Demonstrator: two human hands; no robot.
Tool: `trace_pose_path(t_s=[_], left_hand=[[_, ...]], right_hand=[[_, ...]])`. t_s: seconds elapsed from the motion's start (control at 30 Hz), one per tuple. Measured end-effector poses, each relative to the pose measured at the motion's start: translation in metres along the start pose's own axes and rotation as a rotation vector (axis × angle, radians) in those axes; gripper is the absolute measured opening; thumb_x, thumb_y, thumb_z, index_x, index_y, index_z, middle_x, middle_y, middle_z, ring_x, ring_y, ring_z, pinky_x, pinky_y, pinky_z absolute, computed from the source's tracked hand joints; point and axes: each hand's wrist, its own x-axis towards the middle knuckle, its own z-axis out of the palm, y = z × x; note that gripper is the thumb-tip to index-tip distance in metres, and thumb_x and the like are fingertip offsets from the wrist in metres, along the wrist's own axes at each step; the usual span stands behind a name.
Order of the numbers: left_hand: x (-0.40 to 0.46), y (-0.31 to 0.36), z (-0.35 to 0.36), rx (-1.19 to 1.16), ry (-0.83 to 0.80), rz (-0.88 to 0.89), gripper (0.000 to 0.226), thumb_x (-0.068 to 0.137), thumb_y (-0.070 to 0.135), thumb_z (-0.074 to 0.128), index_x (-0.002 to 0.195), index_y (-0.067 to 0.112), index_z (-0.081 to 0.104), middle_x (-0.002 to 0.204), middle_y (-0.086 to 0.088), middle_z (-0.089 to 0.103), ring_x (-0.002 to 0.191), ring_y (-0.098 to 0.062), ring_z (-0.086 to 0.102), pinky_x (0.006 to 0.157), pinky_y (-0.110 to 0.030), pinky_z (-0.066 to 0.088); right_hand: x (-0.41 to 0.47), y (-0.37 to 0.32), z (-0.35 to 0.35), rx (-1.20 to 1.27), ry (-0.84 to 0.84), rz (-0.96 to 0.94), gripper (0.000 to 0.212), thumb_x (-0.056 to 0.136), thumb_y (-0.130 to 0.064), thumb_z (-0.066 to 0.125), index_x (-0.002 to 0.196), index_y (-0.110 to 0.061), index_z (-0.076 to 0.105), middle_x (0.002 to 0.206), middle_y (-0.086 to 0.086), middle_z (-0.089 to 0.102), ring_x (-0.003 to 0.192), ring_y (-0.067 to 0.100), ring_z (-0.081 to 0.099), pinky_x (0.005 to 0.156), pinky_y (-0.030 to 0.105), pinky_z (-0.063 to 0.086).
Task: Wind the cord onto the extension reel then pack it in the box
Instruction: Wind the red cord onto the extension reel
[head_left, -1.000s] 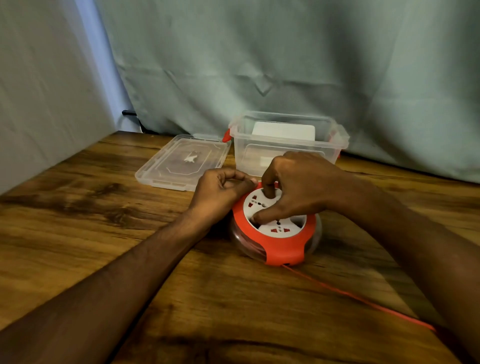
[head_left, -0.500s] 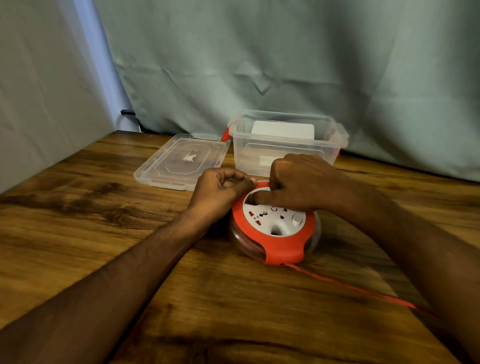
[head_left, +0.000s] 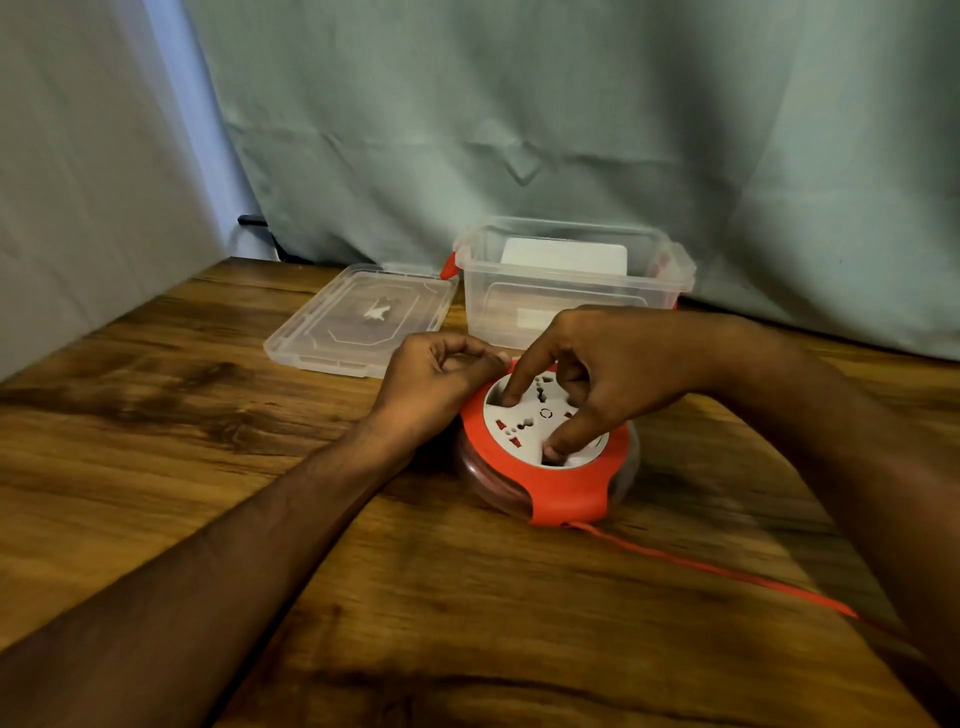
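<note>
- The reel (head_left: 548, 457), round, red-rimmed with a white socket face, sits on the wooden bench (head_left: 156, 467) just right of the frame's centre.
- Your right hand (head_left: 613, 374) arches over the reel from the right; its forefinger and thumb are curled down into recesses in the white face, gripping it.
- Your left hand (head_left: 436, 384) comes in from the lower left and rests at the reel's upper left edge, fingers curled, fingertips meeting the thumb against the red rim. Whether it pinches anything, you cannot tell from this view.
- The red cord (head_left: 717, 571) leaves the reel's near side and trails across the bench toward the lower right of the frame.
- The clear box (head_left: 571, 296) stands open just behind the reel, with something white inside.
- Its clear lid (head_left: 358, 322) lies flat on the bench to the box's left.
- A pale green curtain (head_left: 571, 130) fills the top of the frame.
</note>
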Motion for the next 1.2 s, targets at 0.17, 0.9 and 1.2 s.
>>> trace_pose_path(t_s=[0.17,0.9,1.2], left_hand=[[0.001,-0.002,-0.001,-0.003,0.003,0.008,0.013,0.091,0.024,0.075,0.098,0.014,0.08,0.087,-0.004,0.082,0.081,-0.017,0.08,0.071,-0.031,0.062],[0.0,-0.001,0.002,0.008,0.007,-0.005,0.015,0.092,0.024,0.075,0.1,0.012,0.079,0.087,-0.002,0.082,0.078,-0.015,0.08,0.066,-0.023,0.06],[0.0,-0.001,0.001,0.007,0.026,-0.011,0.014,0.09,0.025,0.077,0.098,0.013,0.08,0.086,-0.002,0.082,0.076,-0.014,0.079,0.064,-0.023,0.059]], right_hand=[[0.002,-0.003,0.002,-0.109,0.056,0.005,0.056,0.07,-0.055,0.084,0.121,-0.037,0.07,0.069,-0.054,0.048,0.074,-0.029,0.048,0.056,0.001,0.038],[0.02,0.009,0.028,-0.447,0.383,0.224,0.063,0.069,-0.093,0.041,0.07,-0.03,0.049,0.068,-0.012,0.051,0.062,0.007,0.049,0.052,0.024,0.03],[0.014,0.006,0.018,-0.4,0.33,0.204,0.056,0.077,-0.085,0.05,0.061,-0.032,0.049,0.06,-0.015,0.048,0.061,0.004,0.053,0.052,0.024,0.034]])
